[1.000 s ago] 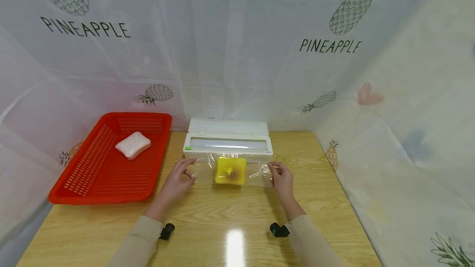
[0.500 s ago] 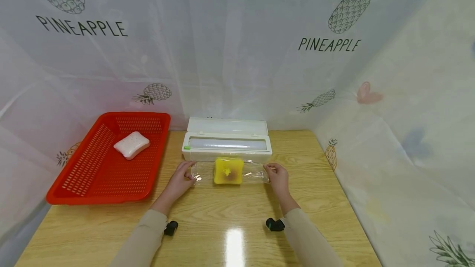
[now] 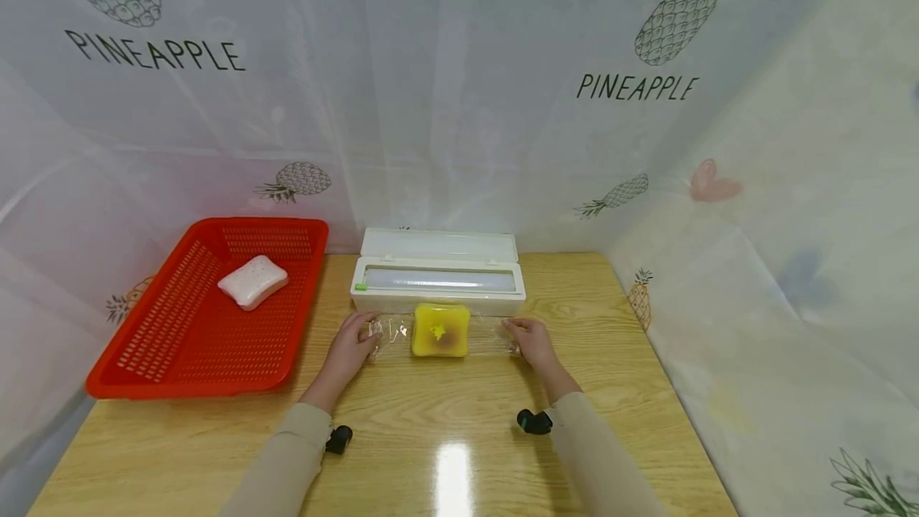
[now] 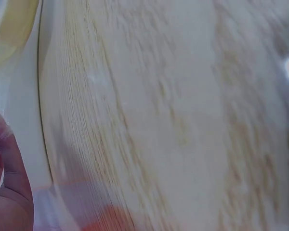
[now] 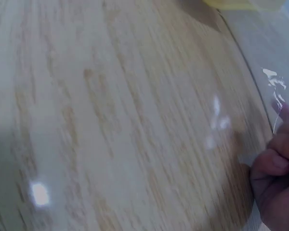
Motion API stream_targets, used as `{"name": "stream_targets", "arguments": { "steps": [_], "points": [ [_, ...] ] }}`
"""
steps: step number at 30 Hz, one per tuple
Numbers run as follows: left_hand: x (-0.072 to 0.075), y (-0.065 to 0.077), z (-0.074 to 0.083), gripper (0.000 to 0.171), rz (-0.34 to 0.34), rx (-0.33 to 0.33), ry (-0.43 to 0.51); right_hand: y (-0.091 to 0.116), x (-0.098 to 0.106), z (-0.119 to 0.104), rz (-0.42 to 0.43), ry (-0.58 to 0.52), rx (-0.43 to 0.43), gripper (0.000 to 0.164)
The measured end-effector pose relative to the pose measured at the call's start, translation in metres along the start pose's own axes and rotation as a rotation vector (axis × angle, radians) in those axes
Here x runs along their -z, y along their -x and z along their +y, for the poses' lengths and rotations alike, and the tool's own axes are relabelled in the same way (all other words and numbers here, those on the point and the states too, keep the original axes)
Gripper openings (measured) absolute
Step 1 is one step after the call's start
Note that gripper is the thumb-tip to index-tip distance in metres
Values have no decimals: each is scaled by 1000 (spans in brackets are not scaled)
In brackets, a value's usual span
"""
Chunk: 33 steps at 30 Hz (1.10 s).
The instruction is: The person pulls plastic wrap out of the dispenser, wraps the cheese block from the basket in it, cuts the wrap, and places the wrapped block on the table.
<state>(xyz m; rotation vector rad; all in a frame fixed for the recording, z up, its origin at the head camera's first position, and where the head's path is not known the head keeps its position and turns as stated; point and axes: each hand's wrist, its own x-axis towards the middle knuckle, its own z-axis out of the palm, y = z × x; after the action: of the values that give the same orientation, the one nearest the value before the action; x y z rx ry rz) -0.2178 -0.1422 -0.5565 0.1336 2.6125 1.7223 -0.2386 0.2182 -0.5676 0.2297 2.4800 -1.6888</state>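
A yellow toast-shaped piece with a browned patch and a small bright yellow shape on top lies in the head view, just in front of the white cling film dispenser. Clear cling film stretches out on both sides of it. My left hand pinches the film's left end between thumb and fingers. At the right end, my right hand grips the film with its fingertips. Both wrist views show fingers at shiny, creased film, with the yellow piece partly in sight at the left wrist view's top corner.
The dispenser's lid stands raised, with the film roll visible inside. Left of it is a red plastic basket holding a white, pillow-shaped piece. A patterned curtain hangs behind the wooden table.
Both hands have drawn slightly inward with the film ends. The film sits lower and smoother before the dispenser, and my left fingers have closed in on its edge.
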Motion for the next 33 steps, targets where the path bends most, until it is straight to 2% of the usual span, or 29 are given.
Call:
{"name": "stream_targets", "arguments": {
  "steps": [2,4,6,10,14,19,22,25,27,31,33],
  "points": [
    [0,0,0,45,10,-1,-9,0,1,-1,-43,3,2,39],
    [0,0,0,44,25,-3,-5,0,1,-1,-51,14,23,32],
    [-1,-1,-1,45,47,-6,2,1,0,-2,-35,-1,29,28],
    [-3,-2,-4,44,105,32,50,5,-2,-5,15,-36,46,22],
    [-4,-2,-7,35,144,68,107,9,-5,-10,52,-26,62,23],
    [-5,-2,-9,20,109,84,160,12,-9,-13,86,-84,59,24],
    [-8,-2,-11,21,90,93,178,13,-15,-13,93,-160,83,25],
    [-11,-3,-10,24,103,105,212,12,-23,-10,102,-230,99,25],
    [-14,-3,-9,26,116,122,252,11,-29,-7,131,-234,107,27],
    [-19,-3,-10,28,146,168,313,9,-34,2,246,-143,146,31],
    [-20,-2,-11,29,160,183,325,8,-35,6,276,-123,157,32]
  ]
}}
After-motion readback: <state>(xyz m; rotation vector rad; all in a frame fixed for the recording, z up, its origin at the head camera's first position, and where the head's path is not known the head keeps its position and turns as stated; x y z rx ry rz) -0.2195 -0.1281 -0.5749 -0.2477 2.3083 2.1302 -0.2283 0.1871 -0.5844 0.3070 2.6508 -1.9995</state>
